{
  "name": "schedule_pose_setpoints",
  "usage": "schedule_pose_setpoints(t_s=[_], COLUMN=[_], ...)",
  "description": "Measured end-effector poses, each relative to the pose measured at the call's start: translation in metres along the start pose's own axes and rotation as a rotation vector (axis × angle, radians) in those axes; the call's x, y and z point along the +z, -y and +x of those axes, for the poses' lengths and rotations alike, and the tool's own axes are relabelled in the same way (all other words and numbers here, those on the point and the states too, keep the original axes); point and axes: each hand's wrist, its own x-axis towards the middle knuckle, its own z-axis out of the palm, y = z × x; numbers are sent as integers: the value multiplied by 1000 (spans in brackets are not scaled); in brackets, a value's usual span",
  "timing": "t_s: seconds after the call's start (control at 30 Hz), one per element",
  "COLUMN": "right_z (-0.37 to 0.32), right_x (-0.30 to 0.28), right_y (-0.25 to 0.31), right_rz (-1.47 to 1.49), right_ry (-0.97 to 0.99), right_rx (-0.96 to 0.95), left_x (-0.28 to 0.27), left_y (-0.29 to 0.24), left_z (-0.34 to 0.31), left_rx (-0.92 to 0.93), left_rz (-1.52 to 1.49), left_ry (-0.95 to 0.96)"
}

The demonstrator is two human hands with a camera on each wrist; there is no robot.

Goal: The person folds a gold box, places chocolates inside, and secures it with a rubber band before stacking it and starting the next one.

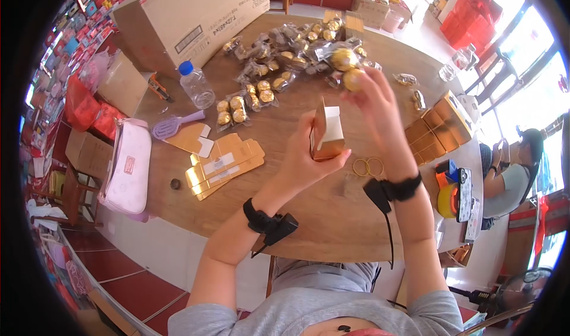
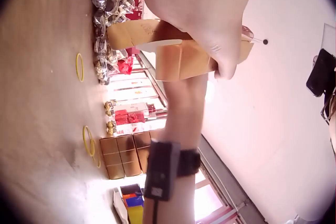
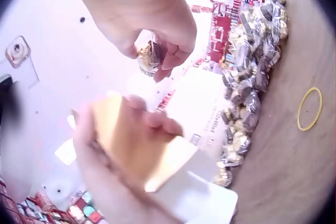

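Observation:
My left hand point(image 1: 294, 162) grips a small gold cardboard box point(image 1: 329, 150) over the middle of the table. Its top is open, with a flap upright and a white inner side showing. In the right wrist view, the fingers wrap round the gold box point(image 3: 139, 142). Up and to the right of the box, my right hand point(image 1: 378, 104) pinches a clear packet of gold-foil chocolate balls point(image 1: 344, 60). From the right wrist, the chocolate packet point(image 3: 149, 58) hangs between thumb and fingers, apart from the box. Many more wrapped chocolates point(image 1: 285, 57) lie piled behind.
Flattened gold boxes point(image 1: 228, 163), a purple hairbrush point(image 1: 178, 124), a plastic bottle point(image 1: 196, 86) and a large carton point(image 1: 190, 21) are on the left. Yellow rubber bands point(image 1: 360, 168), gold boxes point(image 1: 439, 131), tape point(image 1: 446, 200) and a phone point(image 1: 464, 194) lie right. Another person point(image 1: 510, 175) sits beyond.

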Motion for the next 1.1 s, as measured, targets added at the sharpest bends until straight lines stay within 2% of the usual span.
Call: schedule_pose_setpoints(t_s=[0.03, 0.13, 0.27, 0.33, 0.37, 0.5, 0.57, 0.6, 0.7, 0.8, 1.0, 1.1], right_z=[-17, -58, -79, -81, -79, -83, -86, -87, -89, -84, -75, -76], right_x=[-4, -24, -36, -38, -40, -34, -35, -37, -43, -50, -45, -43], right_y=[14, 52, 71, 75, 71, 65, 74, 77, 75, 60, 56, 29], right_rz=[15, 17, -235, -301, -276, -484, -643, -723, -773, -435, -462, -770], right_ry=[-43, 30, 13, 67, 88, 73, 106, 123, 219, 342, 329, 305], right_rx=[-40, 16, 65, 140, 129, 54, 138, 183, 163, 162, 385, -20], left_x=[1, 2, 4, 4, 5, 9, 13, 14, 12, 13, 18, 27], left_y=[-6, -5, -5, -1, 2, 4, 4, 5, 8, 9, 13, 13], left_z=[0, -1, -1, -2, -2, -3, -3, -3, -4, -6, -8, -14], left_rx=[43, 161, 244, 245, 242, 290, 308, 310, 299, 252, 193, 78], left_rz=[63, 222, 308, 321, 328, 375, 415, 470, 573, 572, 515, 407], left_ry=[1, 3, 22, 40, 47, 64, 67, 98, 190, 268, 242, 215])
